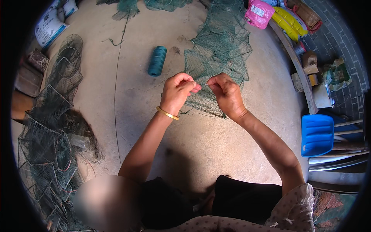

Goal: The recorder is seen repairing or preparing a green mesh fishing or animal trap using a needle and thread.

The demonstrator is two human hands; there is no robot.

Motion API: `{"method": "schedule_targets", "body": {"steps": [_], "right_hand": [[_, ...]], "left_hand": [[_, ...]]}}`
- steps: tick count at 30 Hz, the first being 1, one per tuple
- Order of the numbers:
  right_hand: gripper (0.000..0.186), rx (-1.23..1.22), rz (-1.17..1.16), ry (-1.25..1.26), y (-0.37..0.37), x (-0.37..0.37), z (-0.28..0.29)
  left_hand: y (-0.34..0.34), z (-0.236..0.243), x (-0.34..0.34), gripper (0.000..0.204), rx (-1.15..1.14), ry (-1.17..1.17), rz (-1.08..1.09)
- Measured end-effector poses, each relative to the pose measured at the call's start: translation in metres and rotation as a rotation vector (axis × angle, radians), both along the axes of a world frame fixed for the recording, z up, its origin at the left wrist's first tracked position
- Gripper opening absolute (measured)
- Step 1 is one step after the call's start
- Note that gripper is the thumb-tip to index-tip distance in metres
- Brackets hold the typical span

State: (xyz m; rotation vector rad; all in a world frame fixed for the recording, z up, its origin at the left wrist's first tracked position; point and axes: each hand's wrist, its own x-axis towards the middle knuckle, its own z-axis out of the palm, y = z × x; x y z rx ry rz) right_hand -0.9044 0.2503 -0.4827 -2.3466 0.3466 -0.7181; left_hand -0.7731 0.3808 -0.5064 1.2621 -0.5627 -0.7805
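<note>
A green folding net trap (218, 50) lies on the concrete floor and rises to my hands. My left hand (177, 92), with a gold bangle on the wrist, pinches a thin thread or needle at the net's near edge. My right hand (227, 94) grips the net mesh just beside it, fingertips almost touching the left ones. A teal spool of twine (157, 60) lies on the floor to the upper left of my hands, and a thin line runs from it across the floor.
A heap of dark net traps (54, 131) fills the left side. A blue plastic stool (317, 134) stands at the right. A curved plank (297, 62), pink and yellow bags (270, 15) and boxes lie at the upper right. White sacks (50, 23) sit upper left.
</note>
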Motion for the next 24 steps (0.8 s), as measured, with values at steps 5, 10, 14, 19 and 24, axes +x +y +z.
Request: {"method": "schedule_targets", "body": {"steps": [5,10,14,19,24], "right_hand": [[0.014,0.050,0.026,0.011,0.002,0.000,-0.001],[0.018,0.008,0.095,0.022,0.003,-0.003,0.006],[0.027,-0.280,0.171,0.041,-0.004,-0.005,0.019],[0.031,-0.431,0.310,0.020,-0.004,-0.002,0.015],[0.029,-0.531,0.137,0.020,0.006,-0.002,0.024]], "left_hand": [[-0.001,0.001,0.007,0.007,0.070,0.001,-0.005],[-0.007,0.007,0.023,0.013,0.240,0.141,-0.223],[-0.007,0.005,0.028,0.017,0.214,0.316,-0.283],[-0.012,0.007,0.018,0.010,0.213,0.232,-0.312],[-0.008,-0.009,0.007,0.007,0.042,0.171,-0.199]]}}
